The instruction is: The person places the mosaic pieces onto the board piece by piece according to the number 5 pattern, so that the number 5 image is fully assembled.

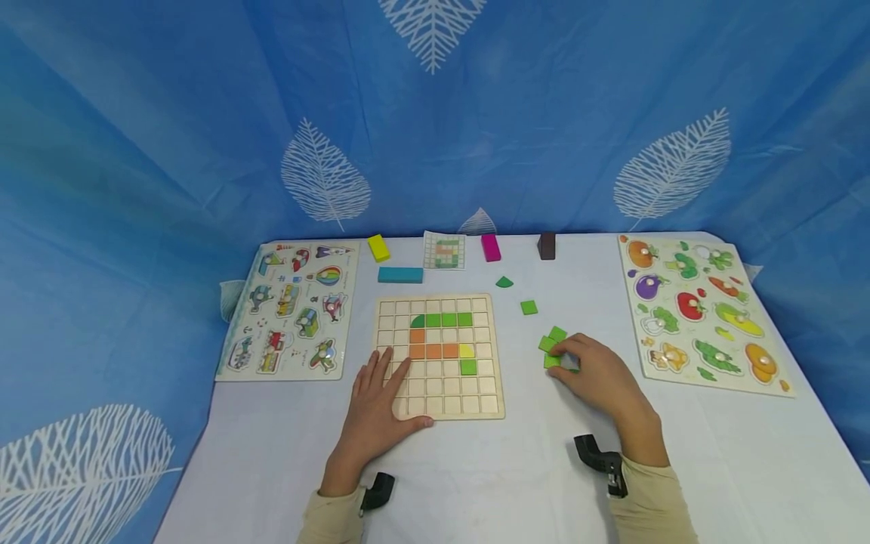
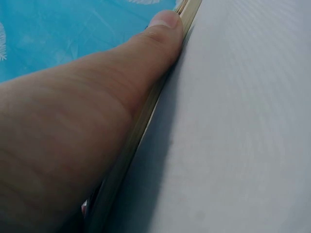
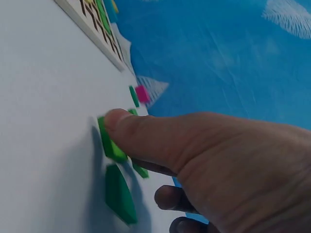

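Left hand (image 1: 372, 417) spreads fingers on gridded board (image 1: 451, 388); right hand (image 1: 601, 378) pinches a green tile (image 1: 551, 362)

Pale wooden board (image 1: 451, 387), square-gridded, flat, partly filled with green, orange, yellow pieces (image 1: 433, 351); loose green tiles (image 1: 547, 344) clustered at its right.

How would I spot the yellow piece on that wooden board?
Find the pale wooden board that the left hand touches. On it, a row of orange squares leads right to the yellow piece, directly above a green square. It is the only yellow piece on the board.
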Tool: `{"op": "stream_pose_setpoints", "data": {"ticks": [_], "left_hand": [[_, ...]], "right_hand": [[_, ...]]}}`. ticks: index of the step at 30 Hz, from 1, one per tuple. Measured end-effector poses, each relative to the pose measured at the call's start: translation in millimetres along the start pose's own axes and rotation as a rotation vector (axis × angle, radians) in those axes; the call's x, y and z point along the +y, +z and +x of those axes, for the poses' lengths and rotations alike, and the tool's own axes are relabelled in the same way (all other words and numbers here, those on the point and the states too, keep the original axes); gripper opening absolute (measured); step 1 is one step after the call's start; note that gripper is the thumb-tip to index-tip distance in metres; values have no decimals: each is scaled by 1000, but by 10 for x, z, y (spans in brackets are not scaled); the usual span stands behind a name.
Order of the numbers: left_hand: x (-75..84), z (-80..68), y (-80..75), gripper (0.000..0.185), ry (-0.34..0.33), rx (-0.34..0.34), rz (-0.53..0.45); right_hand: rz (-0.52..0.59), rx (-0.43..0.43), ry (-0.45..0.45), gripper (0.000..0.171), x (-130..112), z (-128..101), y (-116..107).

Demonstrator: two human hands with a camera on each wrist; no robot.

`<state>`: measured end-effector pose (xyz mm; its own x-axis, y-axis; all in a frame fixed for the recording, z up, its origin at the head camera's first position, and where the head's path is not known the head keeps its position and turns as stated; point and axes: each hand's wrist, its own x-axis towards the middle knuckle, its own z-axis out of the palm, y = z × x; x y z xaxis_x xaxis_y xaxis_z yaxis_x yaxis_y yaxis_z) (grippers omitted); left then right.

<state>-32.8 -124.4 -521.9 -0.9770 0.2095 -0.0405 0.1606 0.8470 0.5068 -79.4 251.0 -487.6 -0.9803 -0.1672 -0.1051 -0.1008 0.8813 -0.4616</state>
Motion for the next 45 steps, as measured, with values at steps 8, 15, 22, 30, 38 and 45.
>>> {"op": "stream_pose_setpoints", "data": {"ticks": [8, 15, 22, 30, 38, 45], "left_hand": [[-14, -8, 2, 108, -1, 8, -21], [-7, 4, 2, 107, 1, 19, -31], [-4, 2, 8, 107, -1, 25, -43], [-2, 4, -4, 107, -1, 30, -42], [-9, -2, 3, 106, 12, 46, -38], [-8, -2, 1, 105, 18, 55, -42]], "right_hand": [[8, -32, 1, 24, 21, -14, -13], [6, -20, -49, 22, -43, -4, 43], [27, 37, -209, 24, -327, 28, 226], [2, 24, -430, 17, -746, 47, 466], [-71, 36, -493, 14, -866, 41, 586], [-96, 47, -495, 12, -877, 40, 598]]}}
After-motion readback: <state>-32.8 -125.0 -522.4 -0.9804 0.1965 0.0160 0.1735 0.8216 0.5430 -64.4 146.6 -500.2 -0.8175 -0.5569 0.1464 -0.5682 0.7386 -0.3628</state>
